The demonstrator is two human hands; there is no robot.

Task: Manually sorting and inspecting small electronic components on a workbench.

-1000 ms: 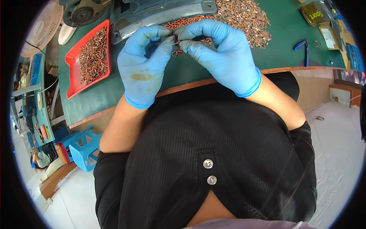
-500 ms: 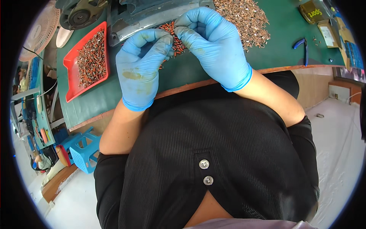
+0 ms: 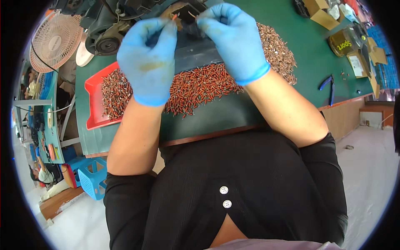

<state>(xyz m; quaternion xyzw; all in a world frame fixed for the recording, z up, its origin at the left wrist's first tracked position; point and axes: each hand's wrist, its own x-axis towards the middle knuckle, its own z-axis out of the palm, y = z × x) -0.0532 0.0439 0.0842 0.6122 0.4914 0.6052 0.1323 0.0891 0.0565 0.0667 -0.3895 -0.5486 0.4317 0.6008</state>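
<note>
Both my hands wear blue gloves with brownish stains and are raised over the back of the bench, in front of a dark machine (image 3: pixel 183 58). My left hand (image 3: pixel 150 60) pinches a small orange-red component (image 3: pixel 174 17) between thumb and forefinger. A short way to the right, my right hand (image 3: pixel 233 43) has its thumb and fingers pressed together. A thin light-coloured tip (image 3: pixel 191 14) shows at these fingers, too small to name. Below the hands lies a heap of similar orange-red components (image 3: pixel 200 87) with metal ends.
A red tray (image 3: pixel 95 108) of small parts stands left, partly behind my left arm. Right of my right hand spreads a pile of copper-coloured pieces (image 3: pixel 277 54). Blue-handled pliers (image 3: pixel 329 87), a dark yellow-lidded jar (image 3: pixel 343 41) and cardboard boxes (image 3: pixel 318 12) sit on the green bench (image 3: pixel 233 112).
Both hands have moved up and away from me, from over the heap to the machine, and spread apart slightly. The view has shifted, showing more of the heap and machine.
</note>
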